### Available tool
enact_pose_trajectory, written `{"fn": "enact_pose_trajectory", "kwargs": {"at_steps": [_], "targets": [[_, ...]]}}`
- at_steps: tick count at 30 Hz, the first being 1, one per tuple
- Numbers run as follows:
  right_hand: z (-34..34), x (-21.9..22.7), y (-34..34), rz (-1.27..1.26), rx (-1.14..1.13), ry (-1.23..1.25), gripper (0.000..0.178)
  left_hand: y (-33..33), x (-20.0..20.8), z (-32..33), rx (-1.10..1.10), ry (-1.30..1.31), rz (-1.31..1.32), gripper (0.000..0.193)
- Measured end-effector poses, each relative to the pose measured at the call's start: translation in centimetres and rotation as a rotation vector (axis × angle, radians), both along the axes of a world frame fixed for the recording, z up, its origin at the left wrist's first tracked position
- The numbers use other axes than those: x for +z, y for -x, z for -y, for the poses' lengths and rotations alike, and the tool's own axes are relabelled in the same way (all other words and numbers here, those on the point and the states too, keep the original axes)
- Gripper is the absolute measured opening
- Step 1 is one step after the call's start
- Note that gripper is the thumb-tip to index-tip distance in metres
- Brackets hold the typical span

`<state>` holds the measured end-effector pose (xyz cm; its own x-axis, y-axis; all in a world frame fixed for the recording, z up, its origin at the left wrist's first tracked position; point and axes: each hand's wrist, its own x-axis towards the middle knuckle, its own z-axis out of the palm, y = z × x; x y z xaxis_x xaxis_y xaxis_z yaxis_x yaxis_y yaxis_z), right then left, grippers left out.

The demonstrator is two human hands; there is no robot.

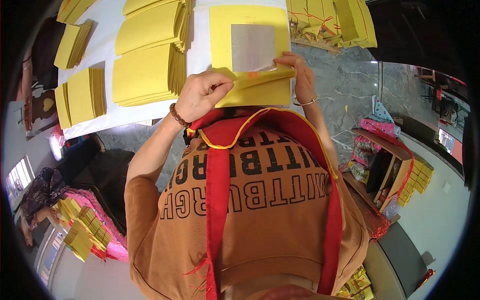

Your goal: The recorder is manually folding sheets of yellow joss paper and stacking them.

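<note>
A yellow paper sheet (pixel 220 45) with a silver foil square (pixel 253 47) on it lies at the table's front edge. Its near edge is raised into a folded flap (pixel 262 79) below the foil. My left hand (pixel 205 92), with a beaded bracelet, is closed, thumb and forefinger pinching the flap's left end. At the flap's right end my right hand (pixel 303 80), wearing a bangle, grips the paper, its fingertips by the foil's lower right corner. Under the flap more yellow paper (pixel 255 99) shows. Part of the right thumb is hidden.
Stacks of folded yellow paper (pixel 145 75) cover the left of the white table (pixel 200 30). Yellow packets with red strings (pixel 320 22) stand at the far right. On the right is a wooden shelf (pixel 395 175); at lower left, a person (pixel 42 192) beside yellow paper pieces (pixel 87 225).
</note>
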<state>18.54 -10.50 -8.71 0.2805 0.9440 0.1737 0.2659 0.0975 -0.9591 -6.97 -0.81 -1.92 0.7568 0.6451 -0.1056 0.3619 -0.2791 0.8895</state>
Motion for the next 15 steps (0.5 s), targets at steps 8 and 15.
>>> {"fn": "enact_pose_trajectory", "kwargs": {"at_steps": [8, 15], "targets": [[-0.2, 0.0, 0.0, 0.02, 0.002, -0.015, 0.041, -0.4, -0.3, -0.5, 0.066, 0.191, -0.023, 0.015], [-0.2, -1.4, -0.4, 0.064, 0.019, -0.043, 0.05, -0.2, -0.9, -0.8, 0.073, 0.229, 0.016, 0.017]]}}
